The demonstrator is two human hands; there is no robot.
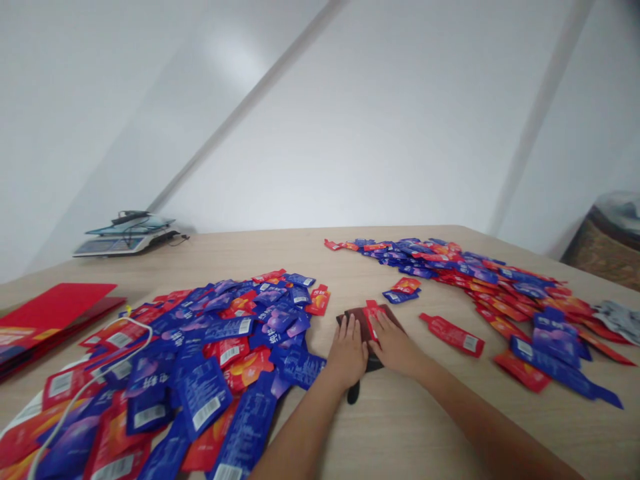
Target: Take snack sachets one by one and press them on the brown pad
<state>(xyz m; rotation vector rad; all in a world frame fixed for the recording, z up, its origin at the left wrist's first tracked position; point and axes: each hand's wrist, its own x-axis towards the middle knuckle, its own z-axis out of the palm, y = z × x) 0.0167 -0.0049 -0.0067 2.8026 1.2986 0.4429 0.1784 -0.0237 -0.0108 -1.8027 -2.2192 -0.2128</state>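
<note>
On our surface (280,247), flat left fingers (351,331) are touching the brown board (394,313), flat right fingers (384,328) the red sachet (371,309), probably for steadying.

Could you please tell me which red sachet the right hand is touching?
The red sachet lying on the dark brown pad, partly beneath the right hand; the other visible red sachets lie off the pad.

Mostly pale back there

White wall (380,133) straight past the right grip (393,343), with two grey bands (260,93) slanting down it, one each side. Soft bright patch (237,57) high up, left of the grip. Wood-look worktop (260,253) spreads all around it. Brown patterned thing (603,252) far right, can't tell what.
</note>
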